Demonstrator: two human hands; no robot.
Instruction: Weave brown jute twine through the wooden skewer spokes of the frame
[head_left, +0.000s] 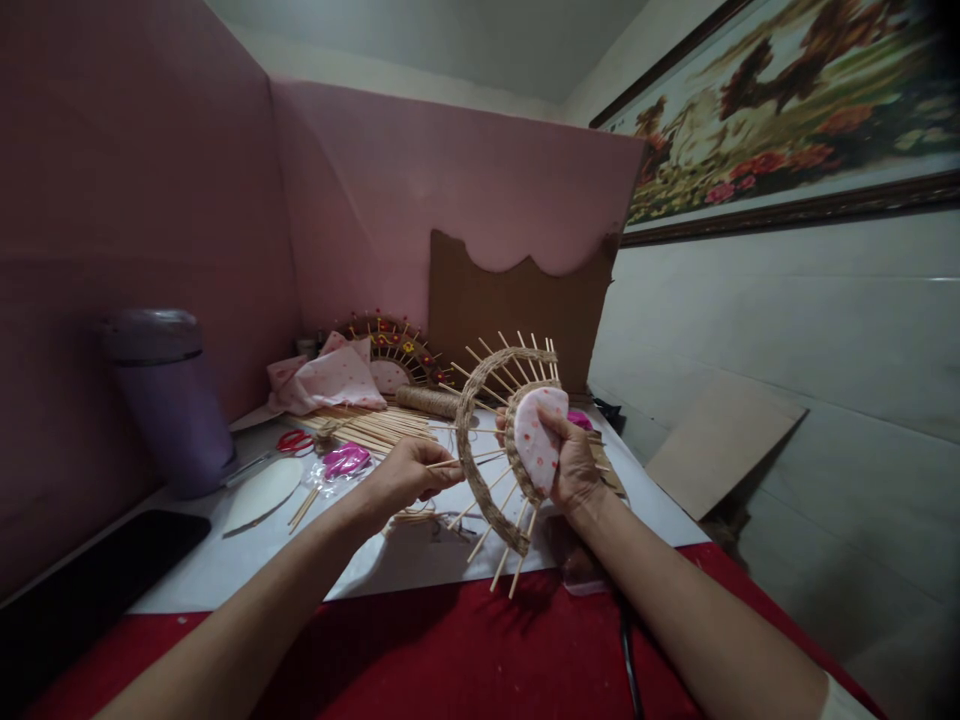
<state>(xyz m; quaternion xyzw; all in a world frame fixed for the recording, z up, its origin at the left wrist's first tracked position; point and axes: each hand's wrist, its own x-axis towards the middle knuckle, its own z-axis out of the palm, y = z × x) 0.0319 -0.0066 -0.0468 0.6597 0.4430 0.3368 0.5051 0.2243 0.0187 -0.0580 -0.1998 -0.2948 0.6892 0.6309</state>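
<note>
My right hand [574,465] is closed on the half-round centre of a fan-shaped craft piece [541,435], thumb over its pink dotted cloth. Thin wooden sticks fan out from that centre, and a braided twine arc [466,440] crosses them partway along. At the piece's left side, my left hand [412,475] pinches one wooden stick [446,463] that points toward the arc. Whether this stick is fixed in the piece I cannot tell. The piece is held up above the white-covered table.
Behind lie a bundle of sticks [375,428], a twine roll [427,402], pink dotted cloth [330,378] and a decorated fan piece [409,345]. On the left are red-handled scissors [295,441], a purple tumbler [169,400] and a black phone-like slab [112,570]. Cardboard [517,300] stands behind.
</note>
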